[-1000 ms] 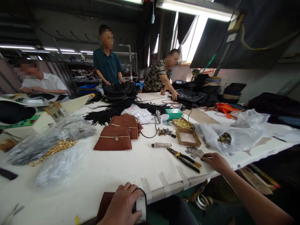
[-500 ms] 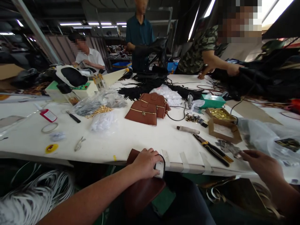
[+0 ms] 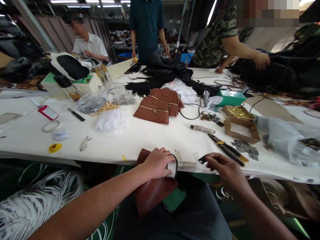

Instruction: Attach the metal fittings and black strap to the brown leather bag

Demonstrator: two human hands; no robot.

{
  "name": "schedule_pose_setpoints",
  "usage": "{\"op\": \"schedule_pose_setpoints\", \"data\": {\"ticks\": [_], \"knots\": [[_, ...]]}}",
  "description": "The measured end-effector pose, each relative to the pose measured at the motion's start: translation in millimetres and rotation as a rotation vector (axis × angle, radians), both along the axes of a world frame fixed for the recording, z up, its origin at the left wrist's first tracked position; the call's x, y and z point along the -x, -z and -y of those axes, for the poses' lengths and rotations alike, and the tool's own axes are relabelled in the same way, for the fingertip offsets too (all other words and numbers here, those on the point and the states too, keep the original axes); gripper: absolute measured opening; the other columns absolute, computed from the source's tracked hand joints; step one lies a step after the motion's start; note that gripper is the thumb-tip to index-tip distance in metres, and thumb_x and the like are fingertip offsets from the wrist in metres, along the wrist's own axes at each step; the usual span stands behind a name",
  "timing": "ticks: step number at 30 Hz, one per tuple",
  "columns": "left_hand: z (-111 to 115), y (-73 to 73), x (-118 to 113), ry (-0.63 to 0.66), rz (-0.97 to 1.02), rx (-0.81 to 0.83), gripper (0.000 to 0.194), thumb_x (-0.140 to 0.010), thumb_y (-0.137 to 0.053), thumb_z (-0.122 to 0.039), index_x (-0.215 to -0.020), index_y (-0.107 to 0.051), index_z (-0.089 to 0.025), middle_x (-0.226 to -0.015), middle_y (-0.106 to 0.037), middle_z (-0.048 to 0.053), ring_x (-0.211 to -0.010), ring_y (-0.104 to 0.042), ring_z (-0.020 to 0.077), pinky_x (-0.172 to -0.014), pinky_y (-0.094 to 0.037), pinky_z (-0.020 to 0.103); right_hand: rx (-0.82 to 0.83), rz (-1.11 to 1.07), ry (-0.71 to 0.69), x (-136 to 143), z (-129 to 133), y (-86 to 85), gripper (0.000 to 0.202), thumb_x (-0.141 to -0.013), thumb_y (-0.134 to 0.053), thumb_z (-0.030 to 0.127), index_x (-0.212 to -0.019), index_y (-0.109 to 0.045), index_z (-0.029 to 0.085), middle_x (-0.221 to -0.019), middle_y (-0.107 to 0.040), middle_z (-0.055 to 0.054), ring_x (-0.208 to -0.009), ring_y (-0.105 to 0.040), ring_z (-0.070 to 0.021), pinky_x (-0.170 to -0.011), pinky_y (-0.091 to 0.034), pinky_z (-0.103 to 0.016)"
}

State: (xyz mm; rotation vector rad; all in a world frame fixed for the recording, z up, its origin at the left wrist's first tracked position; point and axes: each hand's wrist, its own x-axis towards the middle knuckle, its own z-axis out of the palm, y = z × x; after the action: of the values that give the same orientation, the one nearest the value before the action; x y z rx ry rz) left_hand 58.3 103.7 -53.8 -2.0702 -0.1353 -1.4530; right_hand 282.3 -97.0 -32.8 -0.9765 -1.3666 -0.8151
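My left hand (image 3: 158,163) grips a brown leather piece (image 3: 153,196) over my lap, at the table's front edge. A white, black-rimmed part (image 3: 172,169) shows beside its fingers. My right hand (image 3: 222,163) pinches a small dark flat piece (image 3: 203,160) between thumb and fingertips, apart from the leather. To the right of that hand lie yellow-and-black pliers (image 3: 228,151) and a pile of grey flat pieces (image 3: 246,149). Farther back on the table, several brown leather pieces with zips (image 3: 152,111) lie overlapped.
Cardboard trays (image 3: 241,130), one with gold hardware, stand at the right beside a clear plastic bag (image 3: 287,140). A red-and-white bottle (image 3: 48,112), tape rings and a black-handled tool (image 3: 77,115) lie left. White strips (image 3: 45,203) are heaped below the table. Three people work across the table.
My right hand has come left from the grey pile with a small dark piece in its fingers. My left hand still grips the leather piece. The view has tipped slightly down.
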Motion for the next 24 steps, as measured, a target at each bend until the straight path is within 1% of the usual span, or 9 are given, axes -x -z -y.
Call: {"op": "schedule_pose_setpoints", "data": {"ticks": [1, 2, 3, 5, 7, 11, 17, 19, 24], "knots": [[0, 0.4, 0, -0.002, 0.003, -0.005, 0.046, -0.076, -0.058, -0.049, -0.12, -0.053, -0.037, -0.127, -0.06, -0.002, -0.127, -0.048, 0.0193, -0.108, -0.047, 0.059, 0.1, -0.004, -0.11, 19, -22, 10.9, 0.065, -0.071, -0.072, 0.069, -0.101, -0.066, 0.012, -0.082, -0.066, -0.008, -0.071, -0.057, -0.0098, -0.068, -0.045, -0.021], [0, 0.9, 0, -0.006, 0.006, -0.01, 0.046, -0.076, -0.058, -0.049, -0.12, -0.053, -0.036, -0.126, -0.06, -0.002, -0.127, -0.049, 0.0199, -0.108, -0.047, 0.059, 0.181, 0.004, -0.165, 34, -42, 19.0, 0.064, -0.071, -0.074, 0.067, -0.101, -0.067, 0.012, -0.08, -0.065, -0.007, -0.07, -0.056, -0.0089, -0.068, -0.044, -0.02], [0, 1.3, -1, -0.012, 0.007, -0.015, 0.046, -0.077, -0.057, -0.05, -0.12, -0.053, -0.035, -0.126, -0.06, -0.001, -0.127, -0.049, 0.0207, -0.106, -0.048, 0.06, 0.243, 0.005, -0.185, 45, -60, 24.5, 0.063, -0.072, -0.073, 0.066, -0.102, -0.067, 0.011, -0.08, -0.065, -0.006, -0.069, -0.055, -0.0084, -0.065, -0.041, -0.019], [1, 1.7, -1, -0.017, 0.007, -0.025, 0.044, -0.078, -0.054, -0.05, -0.118, -0.053, -0.033, -0.125, -0.059, 0.0, -0.126, -0.049, 0.0215, -0.104, -0.048, 0.061, 0.27, 0.022, -0.219, 55, -85, 28.7, 0.059, -0.075, -0.072, 0.063, -0.104, -0.067, 0.011, -0.083, -0.065, -0.005, -0.071, -0.055, -0.0082, -0.065, -0.042, -0.019], [1, 1.4, -1, -0.016, 0.006, -0.031, 0.042, -0.078, -0.053, -0.049, -0.116, -0.053, -0.031, -0.125, -0.059, 0.0, -0.126, -0.049, 0.0217, -0.103, -0.049, 0.061, 0.254, 0.033, -0.193, 56, -97, 27.9, 0.056, -0.077, -0.07, 0.061, -0.104, -0.068, 0.012, -0.085, -0.066, -0.004, -0.072, -0.056, -0.0087, -0.067, -0.044, -0.02], [1, 0.2, -1, -0.018, -0.004, -0.022, 0.044, -0.077, -0.055, -0.048, -0.116, -0.053, -0.029, -0.127, -0.058, 0.001, -0.127, -0.048, 0.0212, -0.105, -0.048, 0.06, 0.173, 0.088, -0.041, 52, -99, 26.6, 0.043, -0.081, -0.067, 0.053, -0.103, -0.072, 0.016, -0.094, -0.069, -0.002, -0.08, -0.061, -0.0109, -0.075, -0.047, -0.022], [1, 0.7, 0, -0.012, -0.005, -0.025, 0.044, -0.077, -0.055, -0.047, -0.117, -0.052, -0.028, -0.126, -0.058, 0.001, -0.127, -0.048, 0.0212, -0.107, -0.047, 0.06, -0.002, 0.242, 0.166, 54, -102, 30.6, 0.025, -0.088, -0.062, 0.044, -0.1, -0.075, 0.025, -0.103, -0.069, 0.002, -0.095, -0.063, -0.0114, -0.09, -0.045, -0.025], [2, 1.2, 1, -0.016, -0.004, -0.016, 0.044, -0.077, -0.053, -0.046, -0.116, -0.052, -0.027, -0.126, -0.058, 0.002, -0.127, -0.048, 0.0209, -0.107, -0.047, 0.06, -0.036, 0.291, 0.241, 53, -104, 31.7, 0.023, -0.091, -0.06, 0.043, -0.099, -0.074, 0.027, -0.104, -0.068, 0.002, -0.095, -0.062, -0.0111, -0.089, -0.044, -0.025], [7, 1.7, 4, -0.026, -0.012, 0.018, 0.044, -0.077, -0.051, -0.047, -0.115, -0.053, -0.026, -0.126, -0.058, 0.002, -0.127, -0.047, 0.0199, -0.109, -0.047, 0.058, -0.088, 0.315, 0.375, 53, -106, 35.2, 0.025, -0.094, -0.057, 0.045, -0.105, -0.071, 0.028, -0.107, -0.067, 0.001, -0.095, -0.062, -0.0124, -0.085, -0.04, -0.025]]}}
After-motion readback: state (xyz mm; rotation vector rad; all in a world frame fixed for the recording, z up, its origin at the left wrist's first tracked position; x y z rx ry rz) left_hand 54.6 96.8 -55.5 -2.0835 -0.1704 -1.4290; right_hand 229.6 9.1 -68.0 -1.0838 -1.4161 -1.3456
